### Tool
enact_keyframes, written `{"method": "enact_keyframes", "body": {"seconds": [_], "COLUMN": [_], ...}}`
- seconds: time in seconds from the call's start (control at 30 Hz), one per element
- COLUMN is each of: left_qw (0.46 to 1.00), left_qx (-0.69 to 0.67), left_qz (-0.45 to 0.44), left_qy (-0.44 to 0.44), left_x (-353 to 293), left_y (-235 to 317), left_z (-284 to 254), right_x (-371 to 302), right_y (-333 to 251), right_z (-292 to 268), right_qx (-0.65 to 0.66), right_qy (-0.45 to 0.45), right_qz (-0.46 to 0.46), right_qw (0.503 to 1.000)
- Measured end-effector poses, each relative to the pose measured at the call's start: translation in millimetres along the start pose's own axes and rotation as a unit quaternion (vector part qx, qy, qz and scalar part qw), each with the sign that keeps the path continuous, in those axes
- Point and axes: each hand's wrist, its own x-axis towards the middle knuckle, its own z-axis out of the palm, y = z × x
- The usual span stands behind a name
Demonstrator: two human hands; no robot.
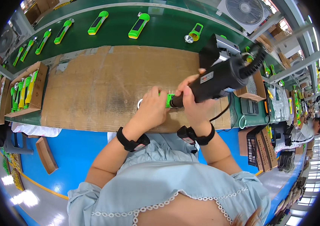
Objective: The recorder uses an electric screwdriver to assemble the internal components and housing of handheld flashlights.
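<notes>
Black cylindrical corded tool (220,79), at 2 o'clock from frame centre, held aslant: thick rear end toward 2 o'clock, narrower nose toward 8 o'clock. Pale label on barrel; ribbed black cord sleeve curves off the rear toward 12. Bright green part (169,99) just off centre at 1 o'clock, mostly covered, right at the tool's nose; contact point unclear. Pale curved rim (140,103) shows at 9 o'clock from green part; can't tell if joined.
</notes>
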Motion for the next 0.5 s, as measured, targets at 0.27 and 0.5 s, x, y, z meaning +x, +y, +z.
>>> {"method": "enact_keyframes", "body": {"seconds": [0.27,0.5], "left_qw": [1.000,0.997], "left_qx": [0.028,0.075], "left_qz": [-0.009,0.011], "left_qy": [-0.008,-0.023], "left_x": [-6,-14], "left_y": [11,15], "left_z": [-4,-6], "right_x": [29,70], "right_y": [-65,-20], "right_z": [-53,-135], "right_qx": [0.049,-0.046], "right_qy": [0.179,0.294], "right_qz": [-0.126,-0.135], "right_qw": [0.975,0.945]}}
